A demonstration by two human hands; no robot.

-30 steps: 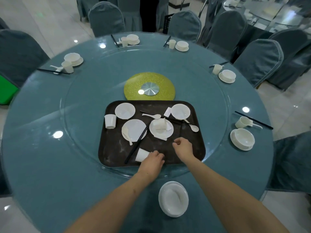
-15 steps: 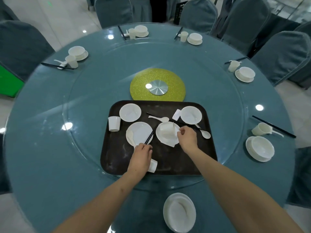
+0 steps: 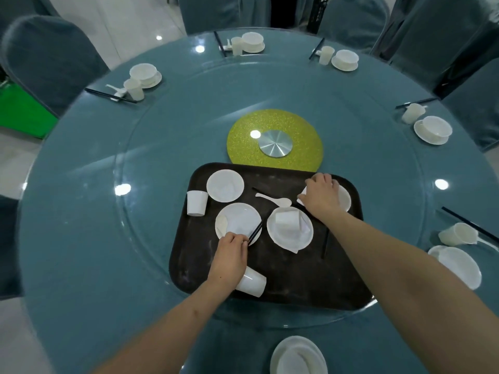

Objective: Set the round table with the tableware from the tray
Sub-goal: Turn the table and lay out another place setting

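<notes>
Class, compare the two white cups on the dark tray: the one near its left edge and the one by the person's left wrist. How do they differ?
The left-edge cup stands upright with its opening down; the wrist-side cup lies tipped on its side. The left-edge cup stands clear of both hands, while the wrist-side cup is partly covered by the left hand. Both are plain white, similar in size, and rest on the tray.

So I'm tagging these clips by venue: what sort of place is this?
Most likely a restaurant banquet hall: a big round table with a glass turntable, fabric-covered chairs around it, and matching place settings.
</notes>
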